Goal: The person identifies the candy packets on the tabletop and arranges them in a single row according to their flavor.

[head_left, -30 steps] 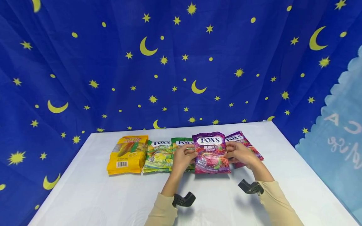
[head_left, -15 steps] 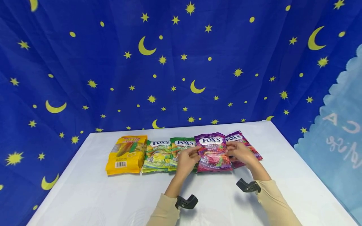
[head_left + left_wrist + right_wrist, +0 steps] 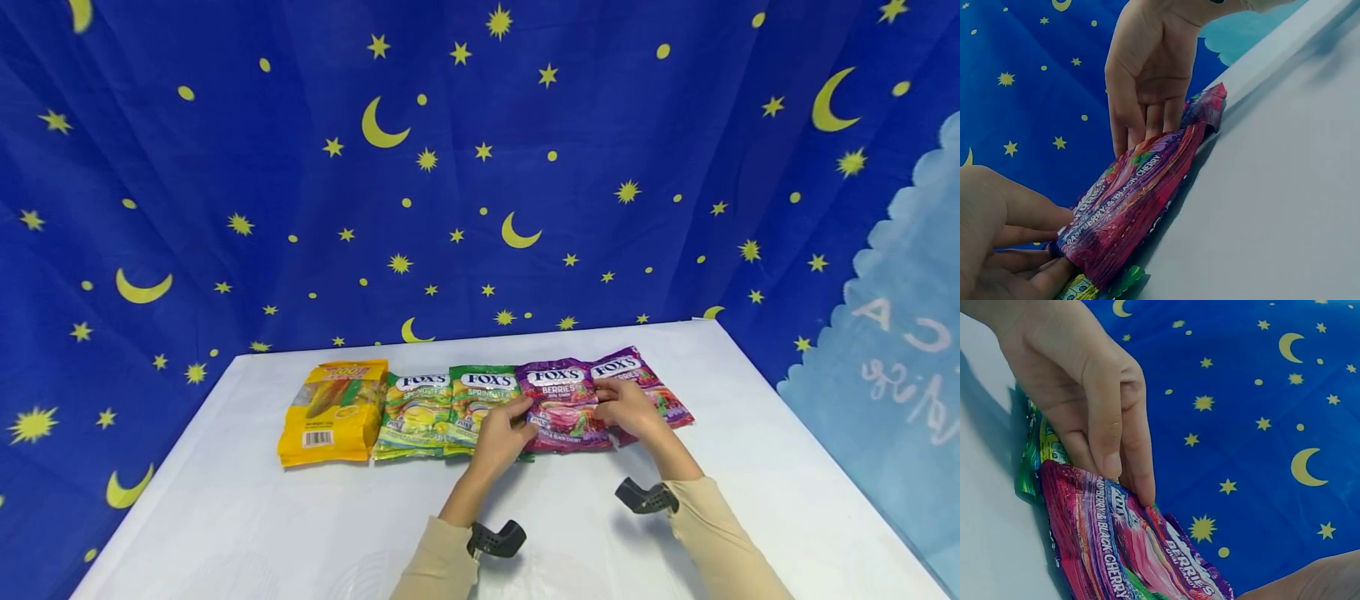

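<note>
A purple Fox's Berries candy bag (image 3: 562,408) lies face up between both hands, low over the white table. My left hand (image 3: 497,437) pinches its left edge, thumb on top and fingers under it in the left wrist view. At its right edge my right hand (image 3: 630,408) grips the side, fingers partly hidden by the bag. A second purple candy bag (image 3: 667,402) lies tilted beneath and behind the right hand. To the left, a green Fox's Spring Tea bag (image 3: 483,383) sits right beside the held bag, partly covered by the left hand.
Another green Spring Tea bag (image 3: 414,417) and a yellow candy bag (image 3: 330,417) continue the row leftward. The white table (image 3: 300,533) ends at a blue star-patterned curtain (image 3: 450,208) behind, with a light blue panel (image 3: 900,375) on the right.
The held purple bag has come down from a more upright pose to lie flatter in the row. My left hand has shifted right and lower, uncovering more of the green bag.
</note>
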{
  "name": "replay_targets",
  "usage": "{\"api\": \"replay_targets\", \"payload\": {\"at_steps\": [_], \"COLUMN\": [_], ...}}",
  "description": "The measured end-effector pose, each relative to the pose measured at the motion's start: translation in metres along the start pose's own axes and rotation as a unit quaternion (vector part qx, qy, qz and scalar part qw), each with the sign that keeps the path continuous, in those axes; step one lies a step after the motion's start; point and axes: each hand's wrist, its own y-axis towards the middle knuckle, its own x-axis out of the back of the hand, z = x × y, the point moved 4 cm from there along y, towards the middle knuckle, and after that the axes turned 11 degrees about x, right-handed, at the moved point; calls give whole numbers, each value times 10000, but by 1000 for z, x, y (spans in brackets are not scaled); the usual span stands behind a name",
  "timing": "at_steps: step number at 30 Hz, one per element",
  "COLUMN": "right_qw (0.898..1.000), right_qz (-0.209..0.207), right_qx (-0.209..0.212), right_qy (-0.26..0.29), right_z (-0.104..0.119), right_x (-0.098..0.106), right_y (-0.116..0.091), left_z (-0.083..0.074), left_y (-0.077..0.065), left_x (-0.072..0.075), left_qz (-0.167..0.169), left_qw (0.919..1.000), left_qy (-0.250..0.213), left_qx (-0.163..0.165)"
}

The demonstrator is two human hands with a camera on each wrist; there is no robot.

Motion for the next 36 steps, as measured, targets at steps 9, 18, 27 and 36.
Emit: {"api": "replay_targets", "payload": {"at_steps": [9, 18, 27, 36], "right_qw": [9963, 9783, 9746, 9680], "right_qz": [-75, -552, -922, -1194], "right_qx": [258, 793, 721, 713], "right_qy": [-816, -1833, -1911, -2089], "right_z": [-1, 6, 4, -9], "right_x": [-2, 1, 34, 65], "right_y": [1, 2, -1, 6], "left_z": [-1, -8, -44, -54], "left_y": [-2, -5, -4, 7], "left_x": [-4, -7, -29, -77], "left_qz": [-422, -863, -367, 1759], "left_qw": [9986, 9913, 9940, 9522], "left_qy": [318, 840, 753, -1801], "left_qx": [-52, -531, -710, 1733]}}
